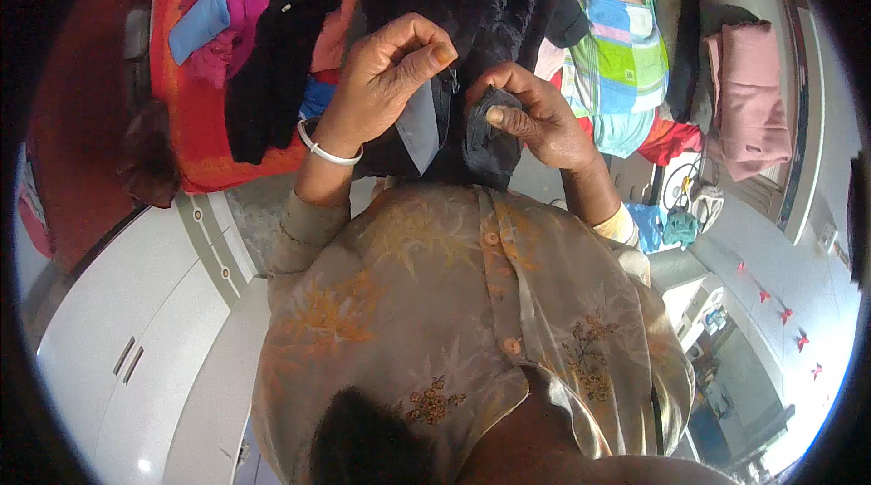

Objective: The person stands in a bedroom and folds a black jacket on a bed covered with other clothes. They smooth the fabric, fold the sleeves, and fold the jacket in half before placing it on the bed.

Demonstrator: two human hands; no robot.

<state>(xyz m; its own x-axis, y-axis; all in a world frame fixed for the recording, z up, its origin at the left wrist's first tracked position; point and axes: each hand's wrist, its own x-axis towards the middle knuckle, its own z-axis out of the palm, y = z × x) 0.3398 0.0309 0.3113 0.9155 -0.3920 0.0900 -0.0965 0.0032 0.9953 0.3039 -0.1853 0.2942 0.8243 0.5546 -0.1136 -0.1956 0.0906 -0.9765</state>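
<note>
A black garment (pixel 469 2) with a plush-looking section hangs in front of me, its lower part close to my shirt. My right hand (pixel 537 117) pinches a folded black edge (pixel 491 145) of it between thumb and fingers. To the left, my left hand (pixel 395 66), with a white bangle on the wrist, is raised over the garment. Its thumb presses against the curled forefinger; whether something thin is between them cannot be made out. Below that hand shows a grey lining piece (pixel 420 131), beside what looks like a zip (pixel 454 82).
A red-orange cover (pixel 204 162) bears a black garment (pixel 272 77), magenta cloth (pixel 235 8) and a folded blue cloth (pixel 199 23). Checked fabric (pixel 622 42) lies to the right, with folded pink cloth (pixel 752 100) beyond. White cabinets (pixel 136 322) stand at lower left.
</note>
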